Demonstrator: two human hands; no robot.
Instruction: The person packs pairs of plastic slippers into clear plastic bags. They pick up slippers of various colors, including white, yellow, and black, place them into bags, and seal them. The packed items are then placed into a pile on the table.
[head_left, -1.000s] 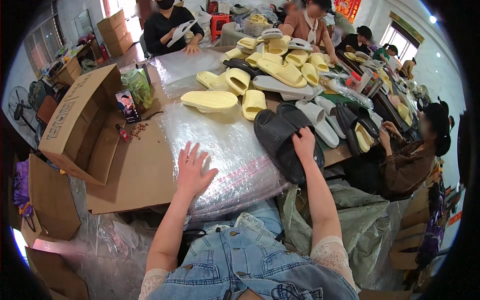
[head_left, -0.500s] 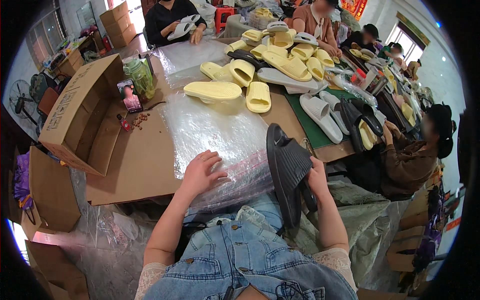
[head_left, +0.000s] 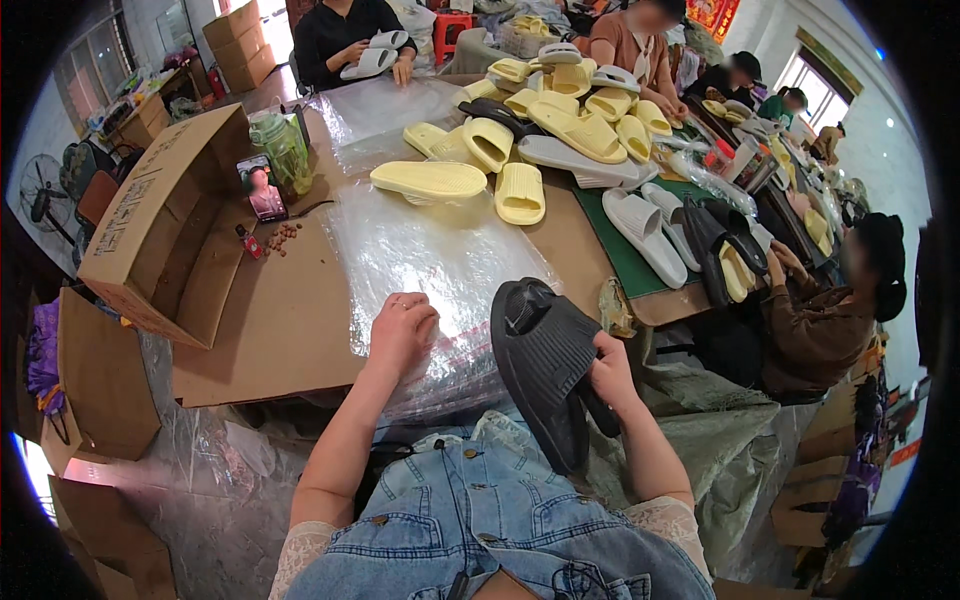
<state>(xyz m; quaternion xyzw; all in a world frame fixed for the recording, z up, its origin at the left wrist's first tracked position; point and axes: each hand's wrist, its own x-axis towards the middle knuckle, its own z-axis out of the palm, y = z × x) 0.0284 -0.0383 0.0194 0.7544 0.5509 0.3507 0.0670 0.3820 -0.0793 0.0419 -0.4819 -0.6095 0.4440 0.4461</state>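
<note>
My right hand [head_left: 610,370] grips a pair of black slide slippers [head_left: 548,345] by the side, in front of my body at the table's near edge. One slipper faces up with its ribbed strap; the other is mostly hidden behind it. My left hand [head_left: 403,328] is on the stack of clear plastic bags [head_left: 450,270], fingers curled in and closed on the top bag; the fingertips are partly hidden. Just beyond the bags lie a pale yellow slipper [head_left: 425,181] on its side and another yellow slipper [head_left: 520,195].
A heap of yellow, grey and black slippers [head_left: 575,125] covers the table's far side. Left on the cardboard-covered table [head_left: 270,340] are an open carton [head_left: 165,220], a phone [head_left: 264,190], a green jar [head_left: 280,150] and small brown pieces. Co-workers sit at the far side and right.
My left hand's spread fingers have curled in on the bags. My right hand has brought the black slippers left and lower, turning the upper strap more toward me.
</note>
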